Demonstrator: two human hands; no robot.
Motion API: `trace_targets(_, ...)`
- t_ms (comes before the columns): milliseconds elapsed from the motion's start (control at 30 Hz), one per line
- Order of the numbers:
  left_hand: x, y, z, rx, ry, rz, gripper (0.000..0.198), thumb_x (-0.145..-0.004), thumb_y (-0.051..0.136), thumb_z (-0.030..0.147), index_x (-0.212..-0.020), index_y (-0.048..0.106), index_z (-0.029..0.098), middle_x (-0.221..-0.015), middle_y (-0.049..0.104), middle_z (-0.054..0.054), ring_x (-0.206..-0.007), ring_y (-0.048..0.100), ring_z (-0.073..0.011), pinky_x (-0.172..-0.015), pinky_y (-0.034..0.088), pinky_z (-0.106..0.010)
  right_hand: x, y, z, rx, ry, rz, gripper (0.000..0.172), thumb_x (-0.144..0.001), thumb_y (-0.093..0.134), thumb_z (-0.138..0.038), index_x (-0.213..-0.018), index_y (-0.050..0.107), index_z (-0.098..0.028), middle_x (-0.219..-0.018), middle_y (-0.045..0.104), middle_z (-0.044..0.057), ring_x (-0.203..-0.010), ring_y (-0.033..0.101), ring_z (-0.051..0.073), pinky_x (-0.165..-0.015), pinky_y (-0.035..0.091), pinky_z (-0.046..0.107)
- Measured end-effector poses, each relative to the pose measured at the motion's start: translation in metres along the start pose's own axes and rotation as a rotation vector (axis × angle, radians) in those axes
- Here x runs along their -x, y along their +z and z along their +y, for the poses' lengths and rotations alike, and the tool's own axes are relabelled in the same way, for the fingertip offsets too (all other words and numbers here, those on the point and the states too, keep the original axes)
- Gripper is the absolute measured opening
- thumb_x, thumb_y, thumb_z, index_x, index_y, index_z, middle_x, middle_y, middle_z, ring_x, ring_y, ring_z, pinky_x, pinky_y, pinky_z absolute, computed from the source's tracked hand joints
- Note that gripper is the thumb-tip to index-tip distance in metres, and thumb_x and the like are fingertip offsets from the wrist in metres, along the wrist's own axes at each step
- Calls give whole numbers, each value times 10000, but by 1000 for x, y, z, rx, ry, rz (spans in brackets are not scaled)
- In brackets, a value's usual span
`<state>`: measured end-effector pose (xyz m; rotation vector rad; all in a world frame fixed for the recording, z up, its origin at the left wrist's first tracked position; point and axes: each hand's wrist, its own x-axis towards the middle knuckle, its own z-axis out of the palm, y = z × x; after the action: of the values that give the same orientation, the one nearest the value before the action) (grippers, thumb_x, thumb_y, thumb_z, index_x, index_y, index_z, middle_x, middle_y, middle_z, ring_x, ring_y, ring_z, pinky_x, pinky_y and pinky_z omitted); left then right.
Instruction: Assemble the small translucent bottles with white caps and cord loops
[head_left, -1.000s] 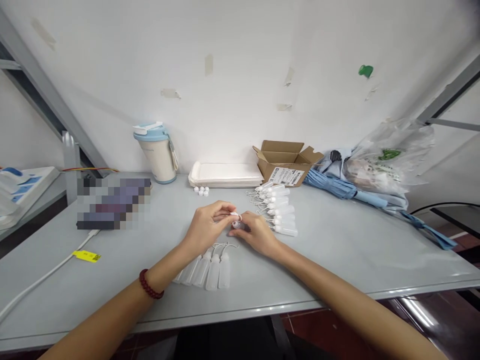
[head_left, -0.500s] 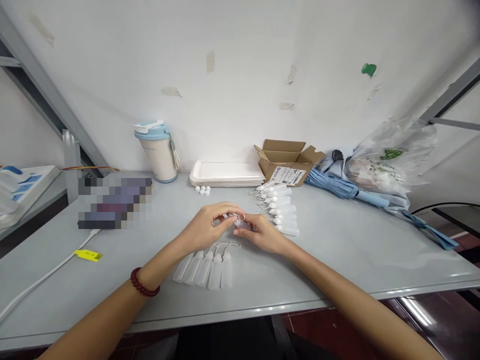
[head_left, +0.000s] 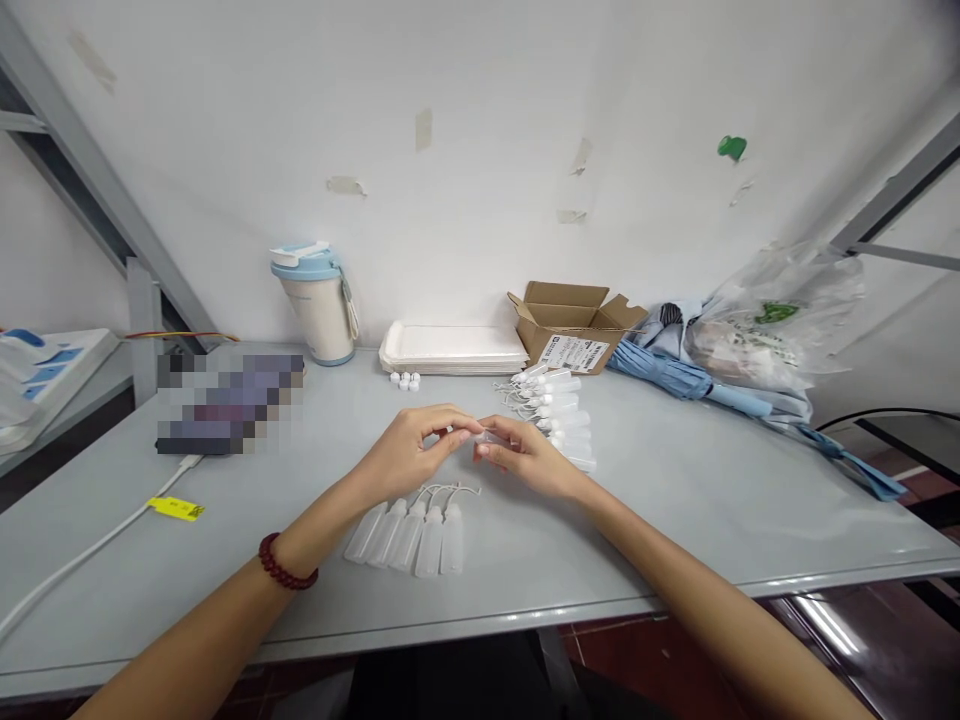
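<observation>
My left hand point(head_left: 411, 450) and my right hand point(head_left: 529, 458) meet above the middle of the table. The right fingers are closed around a small clear plastic bottle point(head_left: 489, 437), mostly hidden by them. At its end my left fingertips are pinched together on something too small to make out. Below my left hand lie several translucent bottles point(head_left: 429, 542) side by side, with thin white straps at their tops. Several capped bottles point(head_left: 564, 405) form a column behind my right hand. Small white caps point(head_left: 405, 381) sit in a cluster farther back.
Along the wall stand a blue-lidded cup point(head_left: 315, 310), a stack of white trays point(head_left: 454, 348) and an open cardboard box point(head_left: 574, 325). A folded blue umbrella point(head_left: 660, 368) and a plastic bag point(head_left: 750, 340) lie right. A pixelated device point(head_left: 225, 410) with a white cable point(head_left: 90, 560) is left.
My right hand has turned slightly and shifted a little to the right. The left fingertips have come over the bottle's end, and the round rim seen earlier is now covered.
</observation>
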<state>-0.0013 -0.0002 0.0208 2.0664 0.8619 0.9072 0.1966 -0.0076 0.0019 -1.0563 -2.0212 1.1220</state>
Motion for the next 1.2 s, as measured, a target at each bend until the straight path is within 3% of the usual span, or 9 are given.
trace_targets(400,-1,1,-1,85,-21,82,188,-851,536,266,-909,695,184,-923,694,-41,-872,619,-169,-778,473,-265,1,-2,0,-204,3,38,252,-855,547,-395,-969,569,-171,-761,584,11,-620,446,104,-597,375,245)
trace_targets(633,-3,4,-2,200,-89,96,163,-829,577,265,-902,689,171,-862,690,-28,-807,628,-145,-737,492,-241,2,0,4,-274,-25,43,313,-860,550,-404,-1105,493,-218,-763,576,-6,-606,414,103,-608,351,261)
trace_targets(900,-4,8,-3,444,-188,53,167,-762,670,285,-857,660,148,-780,709,-25,-781,665,-161,-774,524,-284,3,2,-1,-335,-12,75,285,-844,567,-430,-1000,480,-209,-751,562,-6,-606,416,102,-596,343,260)
trace_targets(1200,-3,12,-8,482,-201,19,145,-753,675,255,-847,645,149,-797,712,-27,-806,674,-169,-798,527,-305,3,7,-7,-363,36,113,249,-851,537,-442,-884,484,-202,-678,523,-26,-590,403,104,-580,323,255)
